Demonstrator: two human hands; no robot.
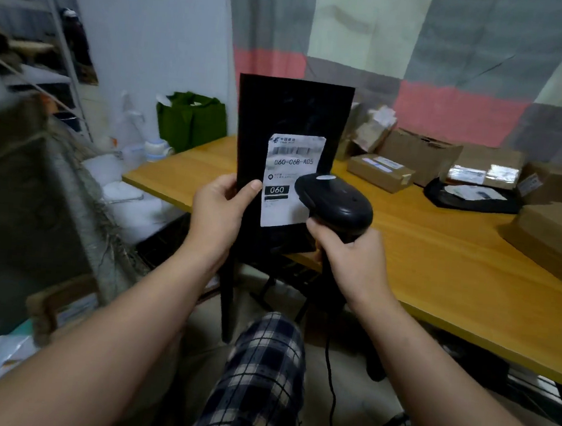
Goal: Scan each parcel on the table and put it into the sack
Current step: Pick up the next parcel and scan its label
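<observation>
While pinched upright at its lower left edge, could swivel or slip: only a thumb-and-fingers hold from the left grip (pixel 218 214) on the black parcel (pixel 292 112), raised over the near corner of the surface (pixel 438 260). Right grip (pixel 353 260) clenched round the handle of the scanner (pixel 338 201), head close over the lower right of the white label (pixel 294 166). Risks a missed read, with the barcode strip at the label's top and the scanner head low, near and partly covering the print. Probably needs drawing back and tilting up. Could also snag by the cable (pixel 329 387), trailing down past the plaid knee. Leaves cardboard boxes (pixel 417 153) and a flat black bag (pixel 471 197) waiting on the surface, well apart from the held parcel, easy to knock on a reach. Probably the sack (pixel 72 177): grey woven cloth at far left, blurred, mouth not visible, so may drop short onto the floor.
</observation>
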